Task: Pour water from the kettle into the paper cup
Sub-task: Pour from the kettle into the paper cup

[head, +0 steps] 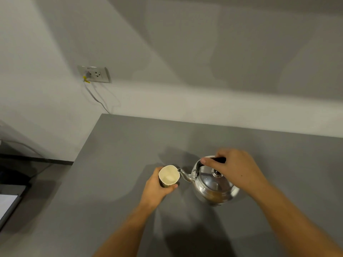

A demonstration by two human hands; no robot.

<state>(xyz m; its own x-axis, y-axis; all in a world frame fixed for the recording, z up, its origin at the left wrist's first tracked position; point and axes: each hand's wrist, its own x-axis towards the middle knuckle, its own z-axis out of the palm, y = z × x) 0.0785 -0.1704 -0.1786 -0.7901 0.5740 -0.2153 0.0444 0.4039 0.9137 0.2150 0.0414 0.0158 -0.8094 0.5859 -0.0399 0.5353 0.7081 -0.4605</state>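
A shiny steel kettle [213, 184] with a black handle is over the grey table [115, 164], its spout tip right at the rim of a white paper cup [168, 176]. My right hand [235, 169] grips the black handle on top of the kettle. My left hand [157, 188] wraps around the cup's side from the near left. The cup's mouth faces up towards me and its inside looks pale; I cannot tell whether water is in it. No stream shows at the spout.
The table's left edge runs diagonally from the far corner [102, 115] towards me. A wall socket [94, 74] with a plugged grey cable sits on the wall behind. A dark lower surface with a white sheet [7, 204] lies at the left.
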